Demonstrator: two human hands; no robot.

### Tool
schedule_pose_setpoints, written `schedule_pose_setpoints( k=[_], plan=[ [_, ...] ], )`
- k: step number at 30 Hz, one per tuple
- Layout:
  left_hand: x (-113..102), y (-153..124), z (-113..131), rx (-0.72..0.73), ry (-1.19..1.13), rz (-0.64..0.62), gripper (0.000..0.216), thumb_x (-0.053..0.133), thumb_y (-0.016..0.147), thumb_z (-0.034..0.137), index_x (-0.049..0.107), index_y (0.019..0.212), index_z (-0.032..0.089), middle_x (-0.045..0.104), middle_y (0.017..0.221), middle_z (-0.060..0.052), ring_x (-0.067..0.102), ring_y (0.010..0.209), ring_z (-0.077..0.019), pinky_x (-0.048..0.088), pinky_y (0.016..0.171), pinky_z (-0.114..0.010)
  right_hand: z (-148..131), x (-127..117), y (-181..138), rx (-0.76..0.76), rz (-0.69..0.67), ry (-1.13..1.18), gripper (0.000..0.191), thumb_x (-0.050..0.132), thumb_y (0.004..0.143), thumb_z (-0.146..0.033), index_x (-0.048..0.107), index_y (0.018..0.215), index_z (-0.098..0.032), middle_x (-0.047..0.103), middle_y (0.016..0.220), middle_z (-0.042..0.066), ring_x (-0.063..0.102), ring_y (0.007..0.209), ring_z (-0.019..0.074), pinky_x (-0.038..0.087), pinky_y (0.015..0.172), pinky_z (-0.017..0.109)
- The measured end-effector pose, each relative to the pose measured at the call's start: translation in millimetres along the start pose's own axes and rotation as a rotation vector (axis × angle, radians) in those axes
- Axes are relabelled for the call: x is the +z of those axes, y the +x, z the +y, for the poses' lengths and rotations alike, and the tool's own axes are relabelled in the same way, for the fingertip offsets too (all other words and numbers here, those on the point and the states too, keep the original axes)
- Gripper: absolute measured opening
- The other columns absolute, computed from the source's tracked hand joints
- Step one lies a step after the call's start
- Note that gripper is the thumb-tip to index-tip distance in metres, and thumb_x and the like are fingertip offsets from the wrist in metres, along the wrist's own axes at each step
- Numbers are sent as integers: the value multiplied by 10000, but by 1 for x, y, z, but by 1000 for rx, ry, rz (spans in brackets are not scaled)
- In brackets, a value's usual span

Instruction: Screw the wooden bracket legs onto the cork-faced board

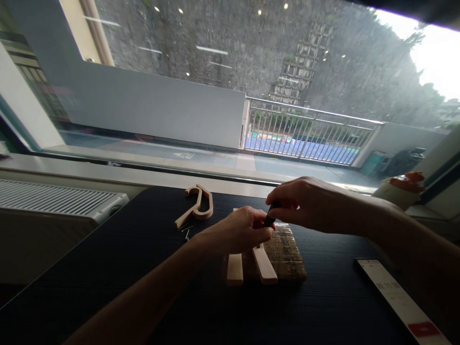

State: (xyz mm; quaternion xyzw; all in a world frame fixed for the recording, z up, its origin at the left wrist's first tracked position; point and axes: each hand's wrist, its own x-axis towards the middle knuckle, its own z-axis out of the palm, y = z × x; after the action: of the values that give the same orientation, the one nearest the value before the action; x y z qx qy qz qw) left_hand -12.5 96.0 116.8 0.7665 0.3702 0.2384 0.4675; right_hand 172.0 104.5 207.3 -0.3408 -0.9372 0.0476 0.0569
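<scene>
My right hand [294,203] is closed around the upper part of a short black handle [272,214], which looks like a screwdriver's and leans slightly. At its lower end, the fingers of my left hand [246,229] are pinched together around it; the tip is hidden there. Below my left hand, a pale wooden piece with a widened end [265,266] lies on a brown patterned block [291,254]. A straight wooden strip [235,269] is beside it, partly covered by my left hand. Several small screws or nails [187,231] lie on the black table.
Two curved, hook-shaped wooden pieces [201,203] lie at the table's far left. A phone showing a timer [398,297] rests at the right. A radiator [61,201] stands left of the black table [143,282], and a large window is behind it.
</scene>
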Motion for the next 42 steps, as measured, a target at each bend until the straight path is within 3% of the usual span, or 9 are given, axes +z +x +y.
schedule_pose_setpoints(
  k=[4, 10, 16, 22, 28, 34, 39, 42],
  plan=[
    [0, 1, -1, 17, 21, 15, 204, 509, 829, 321, 641, 865, 170, 585, 698, 16, 526, 612, -110, 385, 530, -218, -1, -1, -1, -52, 19, 49, 307, 572, 828, -254, 618, 1130, -269, 672, 971, 5, 596, 745, 126, 413, 598, 218],
    [0, 2, -3, -24, -15, -15, 222, 499, 823, 305, 640, 936, 176, 613, 768, -2, 547, 645, -125, 391, 534, -224, 3, 0, 0, 8, -40, 3, 218, 524, 867, -354, 680, 963, -236, 653, 692, -15, 535, 556, 102, 365, 507, 219],
    [-1, 0, -2, -28, 21, -10, 245, 512, 820, 347, 643, 939, 177, 600, 748, -4, 540, 624, -125, 397, 540, -233, 1, -1, -2, -31, 5, 41, 291, 581, 827, -305, 623, 1113, -270, 672, 948, 13, 597, 748, 138, 402, 583, 223],
    [-1, 0, 1, -50, -37, -40, 271, 508, 827, 409, 616, 908, 175, 540, 678, 26, 482, 571, -99, 351, 500, -214, 2, 2, 0, 24, -87, -11, 229, 529, 865, -397, 684, 899, -231, 635, 643, -19, 515, 521, 97, 331, 482, 220],
    [-1, 0, 0, -25, 42, 10, 261, 514, 826, 419, 598, 792, 174, 514, 631, 38, 471, 556, -97, 320, 488, -218, -3, 1, 1, -24, 10, 33, 293, 582, 826, -322, 622, 1113, -282, 670, 903, 5, 579, 708, 129, 381, 575, 223],
    [0, 0, 0, -71, -10, -21, 245, 505, 828, 396, 608, 853, 175, 543, 664, 32, 495, 572, -104, 332, 498, -221, -2, 2, 2, 46, -49, 20, 228, 552, 842, -366, 691, 945, -217, 646, 674, -1, 522, 541, 101, 336, 490, 210],
    [0, 0, 1, -39, 23, -3, 257, 514, 822, 402, 620, 838, 168, 553, 661, 24, 515, 589, -113, 355, 516, -225, -3, -1, 1, -16, -7, 72, 285, 582, 810, -279, 650, 1086, -268, 679, 873, 12, 580, 669, 125, 382, 555, 215],
    [0, 0, 1, -66, -9, -26, 272, 508, 823, 395, 635, 922, 175, 599, 740, 0, 551, 643, -132, 387, 544, -233, -3, -2, 1, -29, -47, 77, 223, 542, 831, -246, 689, 999, -253, 682, 825, 7, 571, 648, 119, 382, 557, 220]
  ],
)
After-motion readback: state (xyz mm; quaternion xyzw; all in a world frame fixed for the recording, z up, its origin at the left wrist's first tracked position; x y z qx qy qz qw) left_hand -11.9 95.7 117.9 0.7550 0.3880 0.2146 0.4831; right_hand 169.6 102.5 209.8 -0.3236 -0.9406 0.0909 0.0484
